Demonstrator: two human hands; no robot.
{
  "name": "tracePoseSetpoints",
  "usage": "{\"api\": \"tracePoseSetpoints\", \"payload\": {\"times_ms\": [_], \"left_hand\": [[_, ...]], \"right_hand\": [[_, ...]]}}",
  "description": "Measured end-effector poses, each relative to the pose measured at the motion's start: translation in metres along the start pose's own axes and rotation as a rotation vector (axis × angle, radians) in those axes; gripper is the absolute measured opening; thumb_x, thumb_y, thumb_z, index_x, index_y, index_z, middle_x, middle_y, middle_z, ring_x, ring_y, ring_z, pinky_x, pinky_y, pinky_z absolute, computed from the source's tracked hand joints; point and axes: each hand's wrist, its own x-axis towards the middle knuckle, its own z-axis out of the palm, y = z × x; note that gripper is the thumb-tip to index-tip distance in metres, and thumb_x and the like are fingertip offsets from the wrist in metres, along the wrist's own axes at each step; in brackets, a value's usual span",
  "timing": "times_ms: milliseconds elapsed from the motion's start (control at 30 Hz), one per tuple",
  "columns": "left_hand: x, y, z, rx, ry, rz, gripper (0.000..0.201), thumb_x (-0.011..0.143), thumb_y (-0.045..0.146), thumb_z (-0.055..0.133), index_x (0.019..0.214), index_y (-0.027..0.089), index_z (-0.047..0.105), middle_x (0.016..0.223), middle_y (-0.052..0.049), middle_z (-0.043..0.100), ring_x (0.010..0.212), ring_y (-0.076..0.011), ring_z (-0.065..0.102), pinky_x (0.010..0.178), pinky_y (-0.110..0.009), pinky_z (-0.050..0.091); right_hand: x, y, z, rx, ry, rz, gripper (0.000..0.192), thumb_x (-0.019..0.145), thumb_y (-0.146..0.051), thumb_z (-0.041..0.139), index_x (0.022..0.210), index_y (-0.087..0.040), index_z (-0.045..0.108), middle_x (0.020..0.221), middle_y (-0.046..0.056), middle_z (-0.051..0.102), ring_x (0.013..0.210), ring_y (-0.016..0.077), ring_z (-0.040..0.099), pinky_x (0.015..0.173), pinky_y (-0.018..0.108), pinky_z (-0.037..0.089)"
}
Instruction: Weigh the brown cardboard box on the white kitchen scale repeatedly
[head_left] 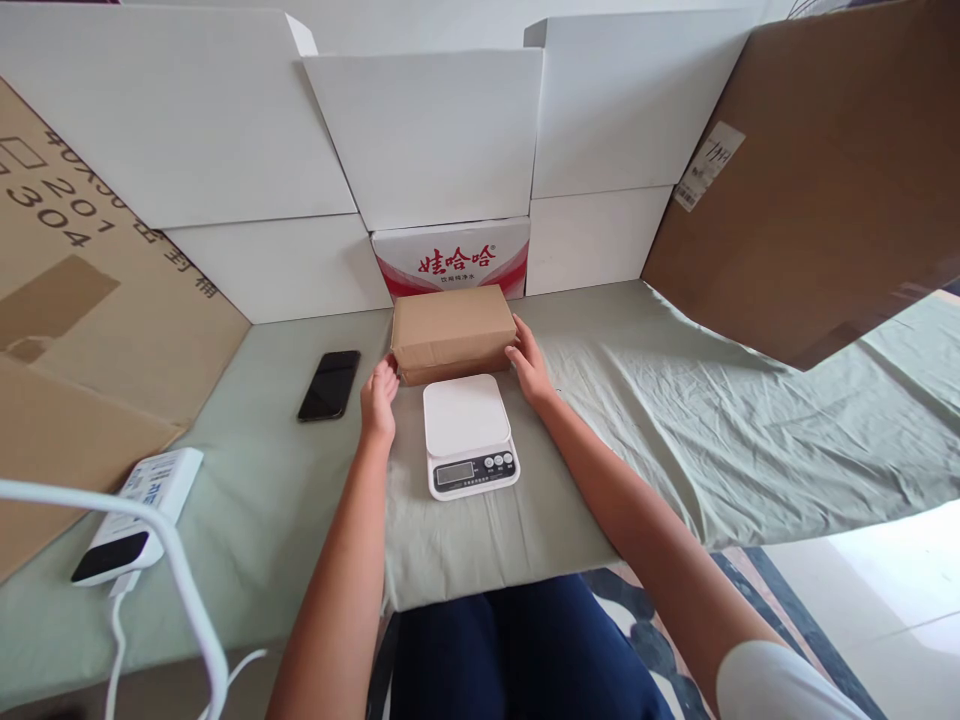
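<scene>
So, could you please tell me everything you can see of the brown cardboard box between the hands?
The brown cardboard box is a plain, closed, oblong carton lying flat on the green cloth, just behind the white scale and in front of a red-and-white carton. The left hand touches its left end and the right hand its right end. Its front face looks slightly creased.
</scene>
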Motion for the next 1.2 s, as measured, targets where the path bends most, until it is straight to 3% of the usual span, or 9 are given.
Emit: {"api": "tracePoseSetpoints", "payload": {"times_ms": [233, 533, 800, 1000, 1200], "left_hand": [[0.0, -0.005, 0.004, 0.007, 0.003, -0.015, 0.076, 0.079, 0.07, 0.064, 0.128, 0.013, 0.068, 0.143, -0.023, 0.06, 0.137, -0.0316, 0.055, 0.117, -0.046, 0.039], [-0.013, 0.006, 0.0, 0.047, -0.009, 0.135, 0.068, 0.08, 0.067, 0.065, 0.125, 0.016, 0.07, 0.135, -0.018, 0.067, 0.131, -0.0297, 0.061, 0.115, -0.044, 0.041], [-0.068, 0.029, -0.012, 0.085, 0.01, 0.261, 0.068, 0.088, 0.063, 0.059, 0.135, 0.014, 0.066, 0.139, -0.018, 0.064, 0.135, -0.0307, 0.057, 0.117, -0.045, 0.04], [-0.119, 0.028, -0.026, 0.146, 0.001, 0.285, 0.074, 0.089, 0.065, 0.054, 0.14, 0.012, 0.062, 0.143, -0.019, 0.061, 0.139, -0.0344, 0.052, 0.119, -0.048, 0.038], [-0.136, 0.025, -0.032, 0.157, 0.0, 0.246, 0.074, 0.089, 0.065, 0.053, 0.139, 0.011, 0.062, 0.142, -0.02, 0.062, 0.139, -0.0349, 0.052, 0.118, -0.048, 0.039]], "right_hand": [[0.002, 0.003, 0.003, -0.023, -0.039, -0.006, 0.084, 0.088, -0.049, 0.061, 0.161, -0.031, 0.024, 0.164, 0.005, 0.039, 0.145, 0.0295, 0.046, 0.116, 0.05, 0.044], [-0.005, -0.007, 0.006, -0.094, -0.007, -0.143, 0.093, 0.088, -0.065, 0.06, 0.162, -0.028, 0.019, 0.167, 0.009, 0.031, 0.149, 0.0296, 0.042, 0.116, 0.045, 0.045], [-0.039, -0.034, 0.0, -0.179, 0.006, -0.246, 0.084, 0.093, -0.06, 0.058, 0.162, -0.03, 0.02, 0.166, 0.011, 0.031, 0.15, 0.0296, 0.039, 0.117, 0.045, 0.045], [-0.081, -0.053, -0.006, -0.235, 0.009, -0.2, 0.081, 0.095, -0.058, 0.057, 0.162, -0.033, 0.018, 0.163, 0.01, 0.034, 0.148, 0.0298, 0.041, 0.115, 0.047, 0.046], [-0.106, -0.065, -0.008, -0.233, 0.014, -0.142, 0.075, 0.095, -0.055, 0.058, 0.159, -0.037, 0.023, 0.16, 0.009, 0.036, 0.144, 0.0306, 0.043, 0.111, 0.047, 0.048]]}}
